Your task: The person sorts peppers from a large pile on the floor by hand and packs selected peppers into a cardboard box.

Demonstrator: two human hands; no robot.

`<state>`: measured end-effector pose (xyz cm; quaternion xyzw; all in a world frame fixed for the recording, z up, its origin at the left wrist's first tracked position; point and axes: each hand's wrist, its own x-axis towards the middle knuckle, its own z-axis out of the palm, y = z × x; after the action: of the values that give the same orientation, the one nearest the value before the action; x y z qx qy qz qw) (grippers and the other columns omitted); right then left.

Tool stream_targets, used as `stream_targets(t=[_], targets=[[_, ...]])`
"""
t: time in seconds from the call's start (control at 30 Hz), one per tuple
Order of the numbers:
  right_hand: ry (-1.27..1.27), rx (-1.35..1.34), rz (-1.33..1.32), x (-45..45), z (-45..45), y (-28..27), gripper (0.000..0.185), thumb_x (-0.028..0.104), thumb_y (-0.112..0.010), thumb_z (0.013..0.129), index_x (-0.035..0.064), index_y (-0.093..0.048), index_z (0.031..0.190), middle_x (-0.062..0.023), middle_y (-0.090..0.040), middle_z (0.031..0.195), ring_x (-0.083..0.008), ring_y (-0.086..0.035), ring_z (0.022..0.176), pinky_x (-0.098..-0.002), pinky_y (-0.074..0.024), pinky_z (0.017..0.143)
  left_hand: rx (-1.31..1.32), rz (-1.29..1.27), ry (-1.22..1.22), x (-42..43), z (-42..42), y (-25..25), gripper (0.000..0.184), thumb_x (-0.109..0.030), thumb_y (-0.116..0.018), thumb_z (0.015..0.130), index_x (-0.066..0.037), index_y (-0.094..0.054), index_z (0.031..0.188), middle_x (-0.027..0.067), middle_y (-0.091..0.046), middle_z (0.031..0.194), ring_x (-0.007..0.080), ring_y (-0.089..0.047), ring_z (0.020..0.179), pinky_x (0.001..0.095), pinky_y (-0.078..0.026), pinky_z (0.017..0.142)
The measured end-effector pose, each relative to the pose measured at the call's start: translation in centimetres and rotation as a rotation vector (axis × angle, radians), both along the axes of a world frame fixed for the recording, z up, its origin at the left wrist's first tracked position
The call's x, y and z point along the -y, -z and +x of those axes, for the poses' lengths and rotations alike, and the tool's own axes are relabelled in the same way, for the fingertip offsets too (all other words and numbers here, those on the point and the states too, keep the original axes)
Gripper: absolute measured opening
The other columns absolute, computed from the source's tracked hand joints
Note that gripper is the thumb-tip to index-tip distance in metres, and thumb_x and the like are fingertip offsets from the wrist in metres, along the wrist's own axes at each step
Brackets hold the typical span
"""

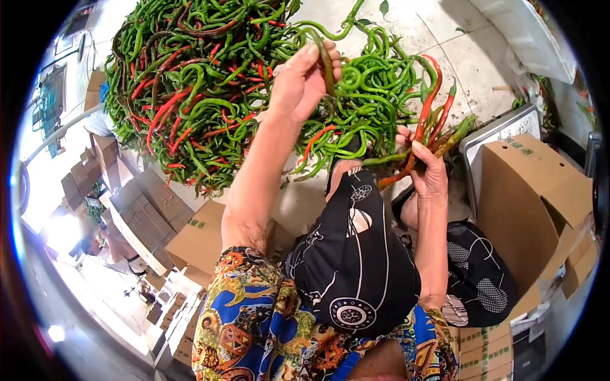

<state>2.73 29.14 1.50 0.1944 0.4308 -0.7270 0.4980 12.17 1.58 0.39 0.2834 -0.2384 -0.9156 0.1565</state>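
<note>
My left hand (301, 81) is raised over the edge of the big chili heap (190, 95), its thumb and fingers closed on a long brownish-green chili pepper (326, 63). Lower and to the right, my right hand (427, 168) grips a small bunch of chili peppers (427, 111), red, green and mixed in colour, whose ends stick out on both sides of the fist. Between the hands lies a looser pile of mostly green, curly chilies (372, 89) on the floor. My fingers partly hide the held peppers.
An open cardboard box (524, 203) stands at my right beside a grey-rimmed tray or scale platform (499, 136). Above it is a white container (530, 38). Flattened cardboard (149, 206) and another box (200, 238) lie left. Another person (117, 244) is in the left background.
</note>
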Motion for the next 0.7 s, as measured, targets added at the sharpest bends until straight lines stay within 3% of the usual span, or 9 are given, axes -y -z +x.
stream_targets(t=[0.07,0.13,0.27,0.33,0.37,0.47,0.5,0.6,0.7], targets=[[-0.022,-0.060,-0.018,0.1,-0.2,-0.6,0.042,0.000,-0.067,0.078,-0.0019,-0.057,0.118,-0.0164,-0.066,0.108,-0.0211,-0.067,0.095,-0.0320,-0.0512,0.086,-0.003,0.092,-0.050,-1.9,0.0,-0.6,0.031,-0.022,-0.055,0.095,0.003,-0.054,0.114,0.0087,-0.060,0.096,0.0182,-0.057,0.085,0.0313,-0.051,0.078],[-0.068,-0.124,0.000,0.3,-0.4,-1.4,0.042,0.001,-0.066,0.079,-0.0025,-0.056,0.119,-0.0166,-0.065,0.112,-0.0216,-0.065,0.098,-0.0327,-0.0494,0.088,0.102,-0.119,-0.050,-3.8,-0.6,-2.0,0.029,-0.023,-0.054,0.096,0.002,-0.056,0.110,0.0075,-0.059,0.093,0.0167,-0.056,0.083,0.0302,-0.050,0.076],[-0.125,-0.270,0.070,2.1,0.8,-2.1,0.040,0.001,-0.067,0.079,-0.0015,-0.057,0.118,-0.0098,-0.064,0.111,-0.0180,-0.061,0.099,-0.0305,-0.0461,0.088,0.363,-0.349,0.352,-10.6,-2.0,-1.4,0.019,-0.016,-0.059,0.093,-0.001,-0.060,0.104,0.0042,-0.061,0.094,0.0124,-0.055,0.089,0.0280,-0.044,0.082],[-0.097,-0.386,0.198,1.6,1.8,-0.1,0.042,0.001,-0.068,0.078,-0.0002,-0.057,0.118,-0.0063,-0.062,0.110,-0.0163,-0.059,0.097,-0.0303,-0.0444,0.089,0.265,-0.165,0.246,-14.1,-3.0,0.0,0.020,-0.012,-0.058,0.092,0.001,-0.064,0.105,0.0044,-0.065,0.097,0.0123,-0.057,0.089,0.0267,-0.045,0.083],[-0.090,-0.377,0.262,1.2,1.8,0.3,0.041,0.002,-0.069,0.079,0.0004,-0.057,0.118,-0.0022,-0.060,0.110,-0.0135,-0.056,0.098,-0.0284,-0.0428,0.089,0.266,-0.230,0.249,-14.7,-3.4,0.1,0.021,-0.012,-0.058,0.091,0.002,-0.065,0.105,0.0043,-0.065,0.095,0.0128,-0.057,0.088,0.0269,-0.046,0.082],[0.087,-0.419,0.346,1.5,0.8,0.0,0.038,0.003,-0.070,0.078,0.0017,-0.059,0.115,-0.0038,-0.061,0.108,-0.0147,-0.057,0.096,-0.0296,-0.0440,0.087,0.297,-0.435,0.307,-14.7,-3.1,0.2,0.024,-0.013,-0.058,0.090,0.003,-0.065,0.107,0.0055,-0.067,0.097,0.0135,-0.060,0.088,0.0268,-0.047,0.082],[0.094,-0.267,0.386,1.0,-0.6,-1.5,0.038,0.002,-0.070,0.077,0.0018,-0.059,0.114,-0.0067,-0.062,0.105,-0.0166,-0.059,0.091,-0.0319,-0.0454,0.086,0.363,-0.545,0.313,-13.8,-2.4,0.6,0.023,-0.013,-0.058,0.090,0.001,-0.066,0.105,0.0053,-0.068,0.097,0.0131,-0.060,0.088,0.0273,-0.048,0.082],[0.287,-0.241,0.038,-0.9,-4.4,-3.6,0.037,0.002,-0.070,0.075,0.0029,-0.060,0.110,-0.0073,-0.064,0.094,-0.0193,-0.060,0.087,-0.0347,-0.0475,0.083,0.559,-0.957,0.186,-9.4,1.0,2.6,0.020,-0.015,-0.058,0.089,-0.002,-0.069,0.100,0.0047,-0.070,0.095,0.0111,-0.061,0.085,0.0275,-0.049,0.078],[0.118,-0.270,0.148,-1.3,-3.3,-2.2,0.037,0.002,-0.071,0.074,0.0034,-0.060,0.110,-0.0063,-0.064,0.089,-0.0197,-0.060,0.086,-0.0345,-0.0488,0.082,0.837,-1.287,0.012,-3.4,4.5,7.4,0.024,-0.016,-0.059,0.085,-0.001,-0.067,0.101,0.0144,-0.069,0.092,0.0219,-0.066,0.082,0.0309,-0.050,0.075]])
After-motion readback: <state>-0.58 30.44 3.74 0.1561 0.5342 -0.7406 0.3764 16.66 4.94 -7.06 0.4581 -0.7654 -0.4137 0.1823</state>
